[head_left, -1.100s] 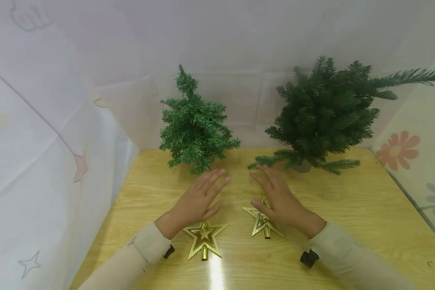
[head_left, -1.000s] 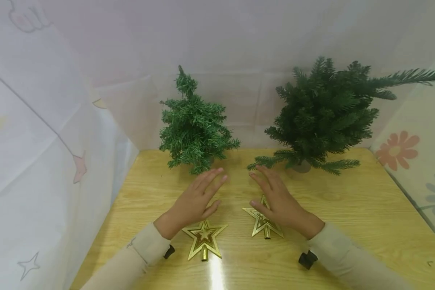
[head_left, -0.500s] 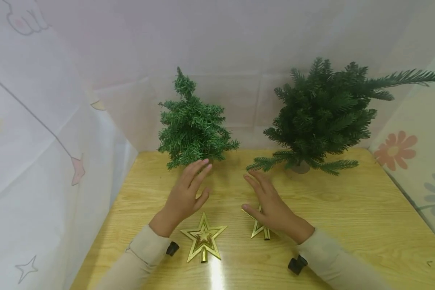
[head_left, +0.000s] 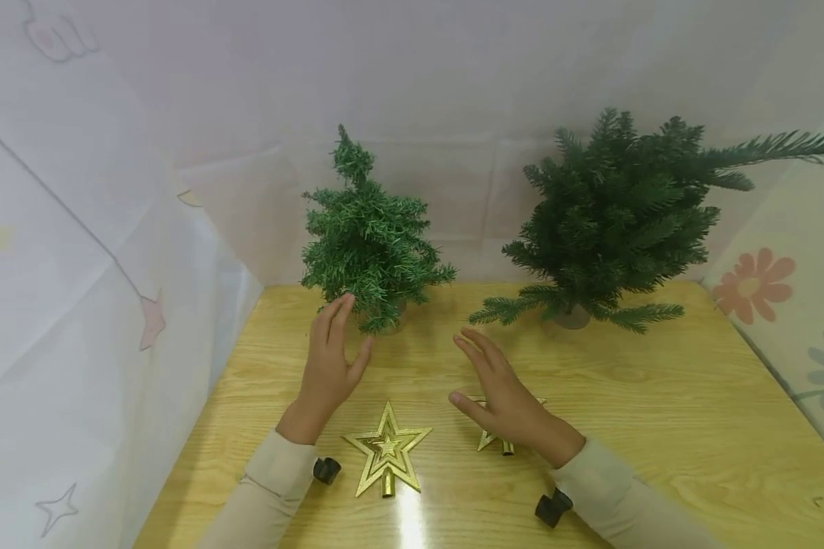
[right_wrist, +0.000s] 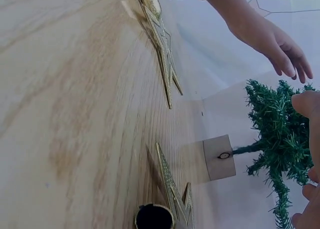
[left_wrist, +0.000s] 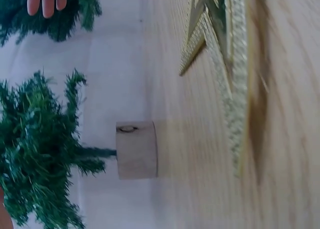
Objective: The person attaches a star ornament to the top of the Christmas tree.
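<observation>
My left hand (head_left: 327,364) hovers at the front left of the smaller Christmas tree (head_left: 371,244), its fingers extended and holding nothing. Over the right gold star tree topper (head_left: 487,440) hangs my right hand (head_left: 506,394), also with extended fingers and nothing in it; it hides much of that star. The left gold star tree topper (head_left: 387,448) lies flat in full view on the table, its socket toward me. In the right wrist view, the left hand (right_wrist: 267,39) is above the table, near the small tree's branches (right_wrist: 280,134). The small tree stands on a round wooden base (left_wrist: 136,150).
A larger, darker Christmas tree (head_left: 611,221) stands at the back right, one long branch (head_left: 776,149) jutting right. The wooden table (head_left: 659,412) meets a pale cloth backdrop (head_left: 426,84) behind and at both sides. Both wrists carry small black devices (head_left: 553,507).
My left hand has moved left and slightly forward, toward the small tree's left side. My right hand has shifted a little left and nearer to me. Trees and stars stay put.
</observation>
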A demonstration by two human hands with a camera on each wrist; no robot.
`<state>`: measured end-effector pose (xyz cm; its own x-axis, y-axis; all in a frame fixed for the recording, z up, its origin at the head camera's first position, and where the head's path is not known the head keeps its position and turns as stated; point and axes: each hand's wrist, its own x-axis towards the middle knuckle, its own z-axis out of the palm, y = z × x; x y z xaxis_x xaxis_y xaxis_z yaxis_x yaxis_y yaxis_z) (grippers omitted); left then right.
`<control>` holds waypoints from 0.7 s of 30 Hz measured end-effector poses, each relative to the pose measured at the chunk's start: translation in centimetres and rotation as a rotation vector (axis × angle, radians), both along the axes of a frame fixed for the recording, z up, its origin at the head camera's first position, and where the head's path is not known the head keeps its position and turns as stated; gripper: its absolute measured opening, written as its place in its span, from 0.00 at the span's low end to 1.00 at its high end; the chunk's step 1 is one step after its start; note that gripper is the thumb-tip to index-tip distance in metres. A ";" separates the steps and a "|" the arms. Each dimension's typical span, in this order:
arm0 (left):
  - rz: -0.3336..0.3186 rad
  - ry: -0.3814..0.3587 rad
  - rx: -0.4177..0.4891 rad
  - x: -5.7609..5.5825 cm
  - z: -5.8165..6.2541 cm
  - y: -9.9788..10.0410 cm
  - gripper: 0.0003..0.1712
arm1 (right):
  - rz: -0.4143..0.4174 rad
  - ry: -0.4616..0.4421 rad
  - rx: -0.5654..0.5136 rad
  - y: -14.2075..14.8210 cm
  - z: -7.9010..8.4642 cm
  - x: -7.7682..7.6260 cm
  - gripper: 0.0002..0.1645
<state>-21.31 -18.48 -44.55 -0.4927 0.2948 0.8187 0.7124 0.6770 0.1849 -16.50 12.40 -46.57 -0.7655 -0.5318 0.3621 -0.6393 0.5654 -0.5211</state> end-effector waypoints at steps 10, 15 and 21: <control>0.075 -0.095 0.107 -0.8 -2.0 -1.6 0.38 | 0.022 -0.038 -0.035 -1.2 -0.5 0.6 0.49; 0.092 -0.135 0.127 -1.2 -3.2 -2.3 0.38 | 0.020 -0.024 -0.040 -1.7 -0.6 0.9 0.49; 0.138 -0.214 0.155 -1.5 -4.2 -3.2 0.41 | 0.035 -0.038 -0.071 -2.3 -0.7 1.4 0.49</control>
